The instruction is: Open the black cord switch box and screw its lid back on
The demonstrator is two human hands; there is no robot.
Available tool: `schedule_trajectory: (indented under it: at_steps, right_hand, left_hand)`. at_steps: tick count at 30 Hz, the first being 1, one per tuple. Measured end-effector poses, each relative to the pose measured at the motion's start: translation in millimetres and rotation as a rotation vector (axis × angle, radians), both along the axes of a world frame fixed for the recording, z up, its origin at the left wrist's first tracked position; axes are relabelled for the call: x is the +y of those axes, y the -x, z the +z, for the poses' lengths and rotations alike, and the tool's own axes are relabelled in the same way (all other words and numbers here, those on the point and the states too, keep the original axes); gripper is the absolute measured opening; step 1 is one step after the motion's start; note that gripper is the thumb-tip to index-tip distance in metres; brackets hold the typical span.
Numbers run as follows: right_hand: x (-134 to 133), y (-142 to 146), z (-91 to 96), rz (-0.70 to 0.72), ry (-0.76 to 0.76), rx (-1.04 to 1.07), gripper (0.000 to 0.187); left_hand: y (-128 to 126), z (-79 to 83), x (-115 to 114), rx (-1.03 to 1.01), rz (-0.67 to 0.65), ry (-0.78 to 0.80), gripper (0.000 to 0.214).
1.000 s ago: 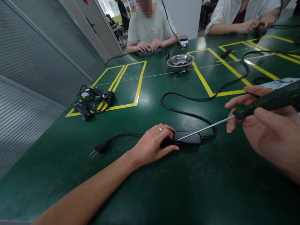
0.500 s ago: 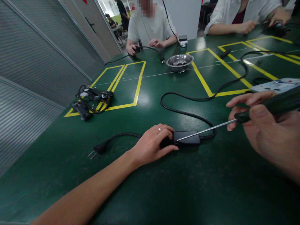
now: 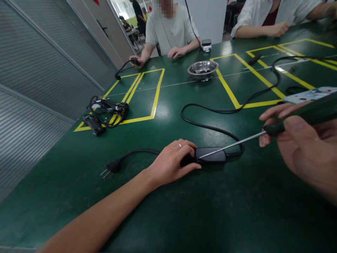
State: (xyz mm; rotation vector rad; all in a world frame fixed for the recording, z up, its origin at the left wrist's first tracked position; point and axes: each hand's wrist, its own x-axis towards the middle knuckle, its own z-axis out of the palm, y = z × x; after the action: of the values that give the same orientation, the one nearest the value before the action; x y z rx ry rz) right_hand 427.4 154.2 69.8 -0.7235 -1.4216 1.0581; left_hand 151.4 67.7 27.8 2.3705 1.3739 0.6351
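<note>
My left hand (image 3: 173, 161) is closed around the left end of a black power adapter (image 3: 212, 155) lying on the green table. In my right hand (image 3: 302, 147) is a screwdriver (image 3: 308, 117) with a dark green handle. Its thin metal shaft slants down to the left, and the tip touches the adapter beside my left fingers; whether it sits in a seam I cannot tell. From under my left hand a short cord runs to a two-pin plug (image 3: 113, 167). A longer black cable (image 3: 207, 127) leaves the adapter's right end and curves away across the table.
Bundled black cables with adapters (image 3: 105, 112) lie at the left over yellow tape marks. A metal bowl (image 3: 202, 70) with small contents stands farther back. A pale patterned object (image 3: 313, 95) lies behind my right hand. Two people sit across the table, one holding a black cabled piece (image 3: 134, 61).
My hands, the screwdriver and the adapter stay almost in place. Across the table, one person's hand has moved left with the black cabled piece; the other person's far hand has shifted right.
</note>
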Motion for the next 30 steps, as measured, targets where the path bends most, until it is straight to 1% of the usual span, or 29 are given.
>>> schedule_trajectory:
  at_steps: [4, 7, 9, 11, 12, 14, 17, 20, 22, 24, 26, 28, 30]
  right_hand:
    - [2.9, -0.5, -2.7, 0.014, 0.033, -0.027, 0.010]
    - [2.2, 1.0, -0.4, 0.080, 0.050, 0.061, 0.012]
    - [0.3, 1.9, 2.5, 0.127, 0.088, 0.131, 0.019]
    - [-1.7, 2.4, 4.7, 0.139, 0.101, 0.159, 0.027]
    - [-2.2, 2.5, 5.2, 0.131, 0.095, 0.149, 0.028]
    - [-2.3, 2.5, 4.8, 0.087, 0.058, 0.100, 0.020]
    - [0.0, 1.8, 1.9, 0.022, 0.026, 0.003, 0.002]
    - [2.6, 0.4, -0.4, 0.018, 0.031, -0.023, 0.010]
    - [2.9, -0.2, -0.2, 0.057, 0.050, 0.020, 0.010]
    - [2.0, -0.3, 1.3, 0.116, 0.080, 0.093, 0.018]
    - [0.4, 0.0, 3.0, 0.140, 0.104, 0.130, 0.024]
    - [-0.6, 0.2, 3.7, 0.098, 0.081, 0.082, 0.019]
    - [-0.1, 0.1, 3.0, 0.027, 0.047, -0.002, 0.007]
  left_hand:
    - [-0.3, 0.6, 0.1, 0.004, 0.002, 0.000, 0.028]
    - [-0.8, 1.3, 0.2, 0.005, 0.003, -0.005, 0.028]
    - [-1.1, 1.9, 0.3, 0.008, 0.003, -0.007, 0.028]
    - [-1.2, 2.2, 0.4, 0.010, 0.001, -0.005, 0.027]
    - [-1.3, 2.2, 0.5, 0.010, 0.000, -0.004, 0.027]
    - [-1.2, 2.1, 0.6, 0.009, -0.001, -0.002, 0.027]
    - [-1.1, 1.7, 0.7, 0.006, -0.002, -0.007, 0.028]
    - [-1.2, 1.4, 0.6, 0.006, -0.002, -0.009, 0.028]
    - [-1.3, 1.3, 0.5, 0.007, -0.002, -0.010, 0.028]
    - [-1.4, 1.2, 0.4, 0.007, 0.000, -0.012, 0.028]
    - [-1.3, 1.1, 0.4, 0.009, 0.001, -0.012, 0.028]
    - [-1.1, 1.0, 0.4, 0.008, 0.002, -0.012, 0.028]
    - [-1.0, 1.1, 0.4, 0.006, 0.002, -0.013, 0.027]
